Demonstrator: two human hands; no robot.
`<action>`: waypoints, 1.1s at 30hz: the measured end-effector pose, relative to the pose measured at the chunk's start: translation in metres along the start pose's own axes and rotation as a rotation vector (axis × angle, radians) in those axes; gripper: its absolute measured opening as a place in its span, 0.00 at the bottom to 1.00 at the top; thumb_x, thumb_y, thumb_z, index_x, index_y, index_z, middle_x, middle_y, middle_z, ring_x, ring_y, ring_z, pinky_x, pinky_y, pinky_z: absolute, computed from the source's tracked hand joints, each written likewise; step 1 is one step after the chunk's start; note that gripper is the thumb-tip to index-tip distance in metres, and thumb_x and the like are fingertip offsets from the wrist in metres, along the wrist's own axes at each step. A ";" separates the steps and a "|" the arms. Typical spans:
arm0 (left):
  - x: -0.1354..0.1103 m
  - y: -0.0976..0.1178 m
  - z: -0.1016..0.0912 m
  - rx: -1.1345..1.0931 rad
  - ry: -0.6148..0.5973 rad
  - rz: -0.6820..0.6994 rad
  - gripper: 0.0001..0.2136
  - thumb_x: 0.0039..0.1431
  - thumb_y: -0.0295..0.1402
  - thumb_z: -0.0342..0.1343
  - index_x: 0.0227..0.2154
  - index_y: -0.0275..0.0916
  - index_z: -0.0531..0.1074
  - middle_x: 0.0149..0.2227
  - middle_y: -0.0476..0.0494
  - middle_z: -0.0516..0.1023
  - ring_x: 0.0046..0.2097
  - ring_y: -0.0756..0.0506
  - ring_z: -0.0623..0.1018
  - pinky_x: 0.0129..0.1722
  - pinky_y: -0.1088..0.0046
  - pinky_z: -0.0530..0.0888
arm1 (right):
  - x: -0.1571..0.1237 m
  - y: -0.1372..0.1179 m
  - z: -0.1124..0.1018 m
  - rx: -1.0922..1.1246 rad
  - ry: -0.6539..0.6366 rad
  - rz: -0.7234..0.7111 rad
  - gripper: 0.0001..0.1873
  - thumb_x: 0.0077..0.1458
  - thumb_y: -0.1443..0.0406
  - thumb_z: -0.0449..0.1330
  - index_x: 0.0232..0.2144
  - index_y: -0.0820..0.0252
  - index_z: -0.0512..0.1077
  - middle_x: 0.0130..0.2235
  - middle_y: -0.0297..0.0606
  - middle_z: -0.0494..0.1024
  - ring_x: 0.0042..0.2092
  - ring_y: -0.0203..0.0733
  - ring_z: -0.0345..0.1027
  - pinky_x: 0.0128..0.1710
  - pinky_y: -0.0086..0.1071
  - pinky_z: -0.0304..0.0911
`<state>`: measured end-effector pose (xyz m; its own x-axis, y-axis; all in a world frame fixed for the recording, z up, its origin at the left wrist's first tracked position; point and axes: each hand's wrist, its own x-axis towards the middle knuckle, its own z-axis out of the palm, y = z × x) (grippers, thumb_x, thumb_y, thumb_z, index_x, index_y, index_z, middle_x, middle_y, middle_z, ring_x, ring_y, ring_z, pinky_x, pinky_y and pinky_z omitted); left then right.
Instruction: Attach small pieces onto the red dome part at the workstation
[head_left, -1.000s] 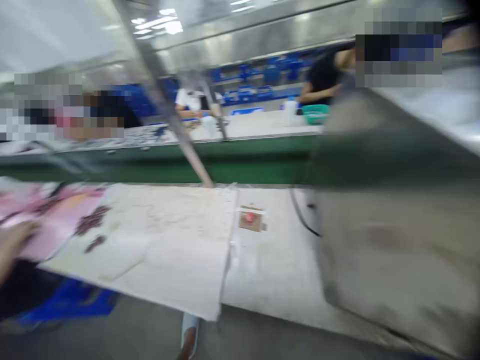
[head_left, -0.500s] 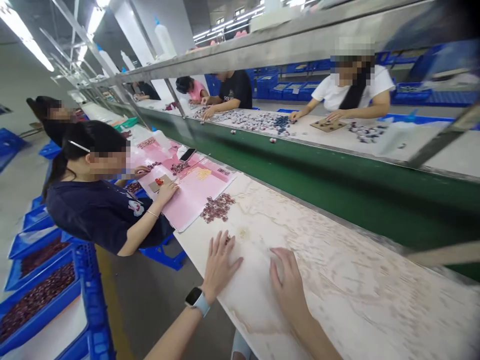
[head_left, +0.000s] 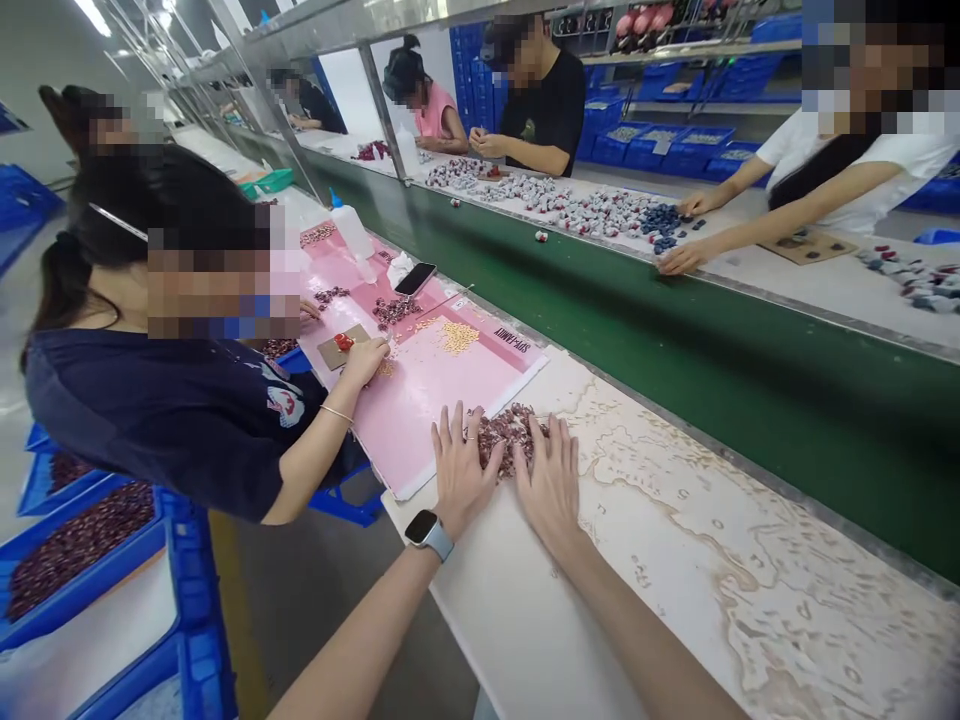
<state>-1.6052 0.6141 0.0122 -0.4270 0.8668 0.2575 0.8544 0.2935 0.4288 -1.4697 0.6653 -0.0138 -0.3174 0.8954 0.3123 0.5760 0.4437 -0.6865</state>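
A heap of small dark-red pieces [head_left: 507, 436] lies on the white tabletop [head_left: 517, 610], beside the edge of a pink sheet [head_left: 420, 420]. Against the heap's left side rests my left hand [head_left: 466, 470], its fingers stretched out and apart; a watch [head_left: 429, 532] is on that wrist. On the right side my right hand [head_left: 550, 480] lies with its fingers extended, touching the pieces. Both hands cup the heap between them without gripping it. What kind of pieces these are is too small to tell.
A co-worker [head_left: 172, 400] sits at the left by the pink sheet, which bears yellow bits [head_left: 459, 337], a phone [head_left: 415, 279] and a bottle [head_left: 352, 232]. Blue crates [head_left: 180, 590] stand lower left. A green conveyor belt [head_left: 600, 320] runs beyond the table, with other people opposite.
Both my hands have moved forward to the heap and now flank it; before, they were nearer me over the bare tabletop. The view has shifted too.
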 end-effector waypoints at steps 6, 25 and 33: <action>0.009 0.005 0.012 -0.215 -0.090 -0.040 0.23 0.72 0.38 0.51 0.67 0.41 0.63 0.72 0.37 0.57 0.75 0.36 0.55 0.75 0.41 0.53 | 0.027 -0.012 0.019 0.114 0.017 0.054 0.25 0.69 0.61 0.61 0.65 0.58 0.66 0.72 0.48 0.59 0.72 0.60 0.51 0.69 0.63 0.51; -0.009 0.073 0.028 -1.087 0.169 -0.517 0.19 0.69 0.46 0.56 0.49 0.33 0.77 0.56 0.36 0.78 0.61 0.41 0.76 0.67 0.49 0.69 | 0.005 -0.036 0.008 1.174 0.090 0.649 0.19 0.69 0.55 0.61 0.53 0.62 0.75 0.55 0.45 0.78 0.56 0.49 0.74 0.58 0.51 0.69; -0.018 0.153 0.021 -1.115 0.091 -0.463 0.11 0.67 0.35 0.60 0.46 0.34 0.79 0.57 0.39 0.78 0.62 0.42 0.76 0.68 0.50 0.70 | 0.001 -0.025 -0.069 1.273 0.232 0.815 0.17 0.68 0.56 0.63 0.51 0.63 0.76 0.55 0.44 0.79 0.55 0.48 0.75 0.58 0.50 0.70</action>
<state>-1.4610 0.6521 0.0552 -0.6829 0.7265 -0.0772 -0.0900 0.0212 0.9957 -1.4321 0.6576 0.0493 -0.0532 0.9113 -0.4082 -0.5178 -0.3747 -0.7691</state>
